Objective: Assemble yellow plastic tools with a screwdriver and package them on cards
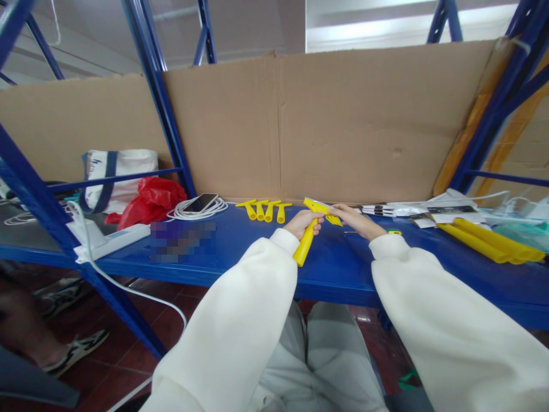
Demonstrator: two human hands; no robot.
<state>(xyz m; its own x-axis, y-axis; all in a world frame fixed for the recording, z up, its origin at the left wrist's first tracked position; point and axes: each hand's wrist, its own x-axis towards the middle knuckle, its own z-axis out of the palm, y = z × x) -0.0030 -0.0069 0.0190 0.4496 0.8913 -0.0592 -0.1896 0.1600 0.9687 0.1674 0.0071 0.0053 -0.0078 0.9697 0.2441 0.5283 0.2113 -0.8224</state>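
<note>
My left hand [302,222] is wrapped round the upper part of a yellow scraper [305,247], whose thick round handle slants down toward the table's front edge. The scraper's wide flat head, with a pale strip along its upper edge, is turned upward. With closed fingers, my right hand [354,219] grips the right end of the head, where a jagged yellow piece [334,220] hangs just below the fingertips. How that piece joins the head is too small to tell. Left of my hands, several yellow T-shaped pieces [268,212] lie in a row.
The blue shelf table [257,252] has a cardboard wall [343,126] behind it. Yellow tubes [493,243] and white packets lie at right. A phone [203,202] on a coiled white cable, a red bag [150,200] and a white power strip [118,240] are at left.
</note>
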